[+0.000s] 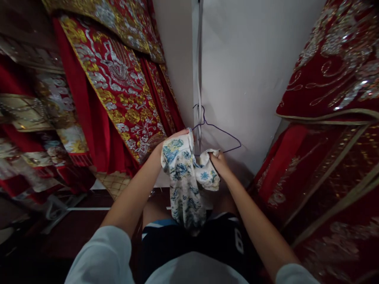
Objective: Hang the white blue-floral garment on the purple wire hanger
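Observation:
A white garment with a blue, green and yellow floral print (186,177) hangs bunched between my hands. My left hand (186,135) grips its upper left part, with cloth draped over the wrist and most fingers covered. Closed around an edge of the cloth on the other side is my right hand (217,159), thumb on top. A thin dark purple wire hanger (229,133) hangs by its hook just beyond both hands. Its left arm runs behind the garment at my left hand; its right arm sticks out bare past my right hand. The hanger's lower bar is mostly hidden.
Red robes with gold and silver embroidery (118,79) hang at the left. More red sequined clothing (334,67) hangs close on the right. A pale wall (245,59) with a vertical white strip stands ahead. A white metal rack base (59,213) rests on the floor at left.

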Motion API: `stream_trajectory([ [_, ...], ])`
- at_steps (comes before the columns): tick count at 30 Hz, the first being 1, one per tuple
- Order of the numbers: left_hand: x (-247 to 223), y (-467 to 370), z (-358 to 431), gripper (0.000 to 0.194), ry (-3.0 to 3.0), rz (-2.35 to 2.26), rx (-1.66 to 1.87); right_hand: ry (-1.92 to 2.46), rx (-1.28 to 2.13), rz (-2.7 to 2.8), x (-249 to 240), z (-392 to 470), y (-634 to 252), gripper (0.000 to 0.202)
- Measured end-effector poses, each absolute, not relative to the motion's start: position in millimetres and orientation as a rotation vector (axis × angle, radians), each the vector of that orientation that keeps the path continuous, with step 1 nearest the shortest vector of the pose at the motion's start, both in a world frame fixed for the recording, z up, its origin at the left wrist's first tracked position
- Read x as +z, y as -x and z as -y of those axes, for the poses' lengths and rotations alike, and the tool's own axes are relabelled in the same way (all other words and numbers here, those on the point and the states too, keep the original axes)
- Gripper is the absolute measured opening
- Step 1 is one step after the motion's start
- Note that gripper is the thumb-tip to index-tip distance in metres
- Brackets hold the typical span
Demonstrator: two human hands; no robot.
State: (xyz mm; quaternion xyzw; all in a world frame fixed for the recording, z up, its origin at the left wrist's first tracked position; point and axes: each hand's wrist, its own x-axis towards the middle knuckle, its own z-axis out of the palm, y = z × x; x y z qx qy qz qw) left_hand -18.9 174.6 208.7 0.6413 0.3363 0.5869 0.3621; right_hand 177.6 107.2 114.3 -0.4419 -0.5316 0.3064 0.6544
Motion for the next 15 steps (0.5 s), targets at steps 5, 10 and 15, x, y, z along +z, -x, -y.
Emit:
stream_trajectory([
  [5,226.2,37.5,-182.2,0.016,-2.169,-1.317,0.845,1.044,0.530,1.446,116.9,-105.2,-178.1,0.021],
  [10,216.0,36.4,-177.2,0.027,-2.666,-1.451,0.858,1.167,0.341,1.522,119.7,-96.0,-174.1,0.021],
  [15,198.0,50.5,-178.3,0.024,-2.756,-1.414,0.975,1.335,0.008,1.296,125.9,-85.0,-229.8,0.056],
])
